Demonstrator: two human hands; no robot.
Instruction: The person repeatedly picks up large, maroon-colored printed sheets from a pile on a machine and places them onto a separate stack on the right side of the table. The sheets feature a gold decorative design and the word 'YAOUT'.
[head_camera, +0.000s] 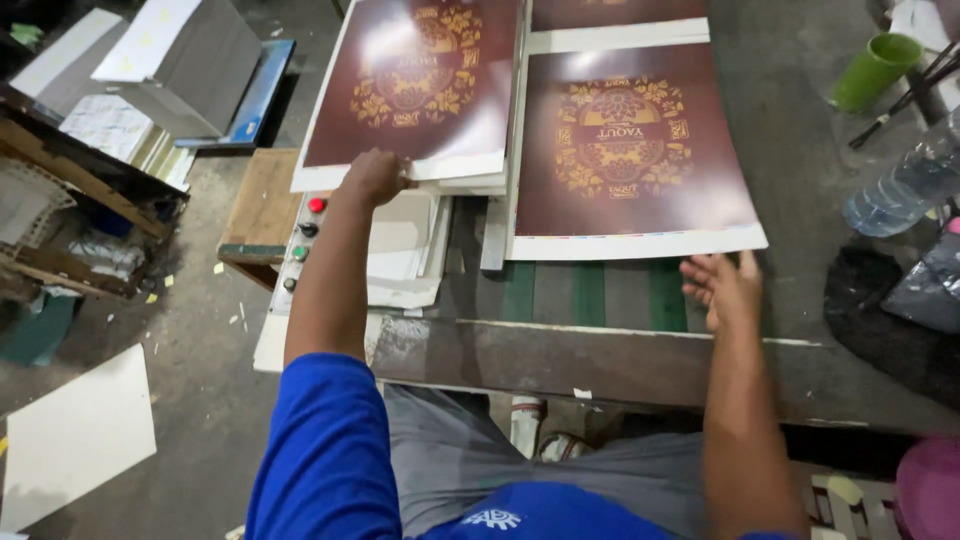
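Blue sleeve and grey trousers fill the bottom of the view, both arms stretching out over the worn grey surface (780, 130). Left hand (375, 177) presses down, fingers curled over the near edge of the glossy maroon printed sheet with gold ornament (415, 80), apparently pinning that stack square. Right hand (725, 285) hangs released, palm up, fingers spread, just beside the white near edge of the second maroon printed sheet (625, 150), gripping nothing. A red-and-green button panel (303, 240) sits beside the left wrist; a green plastic cup (875, 70) stands well apart.
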